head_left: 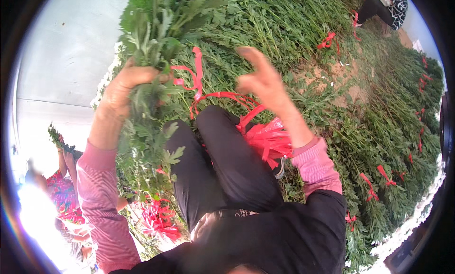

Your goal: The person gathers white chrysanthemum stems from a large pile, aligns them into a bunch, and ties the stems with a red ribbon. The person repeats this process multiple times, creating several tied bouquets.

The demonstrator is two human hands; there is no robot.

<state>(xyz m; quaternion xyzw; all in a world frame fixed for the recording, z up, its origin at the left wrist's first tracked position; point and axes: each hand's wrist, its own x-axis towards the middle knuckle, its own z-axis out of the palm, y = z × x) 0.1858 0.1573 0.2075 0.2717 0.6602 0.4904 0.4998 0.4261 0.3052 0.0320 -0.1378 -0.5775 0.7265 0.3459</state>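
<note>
My left hand point(130, 87) is closed around a bunch of leafy green stems point(154, 35), held upright at the left. Its jagged leaves spread above my fist and hang down below it. A red plastic strip point(196, 75) dangles beside the bunch, close to my left fingers; whether it is tied on, I cannot tell. To the right, my right hand point(263, 82) is raised with index finger and thumb apart, slightly blurred and holding nothing visible. Below it, a bundle of red plastic strips point(270, 139) lies by my knee, with a few strips trailing toward the left.
Cut leafy stems point(279, 23) lie in thick heaps ahead and along the right, several bunches tied with red strips point(369, 186). More red strips point(159, 219) lie at lower left. Another person point(64, 193) holds greenery at the left; a person in dark clothing point(386, 11) is at far right.
</note>
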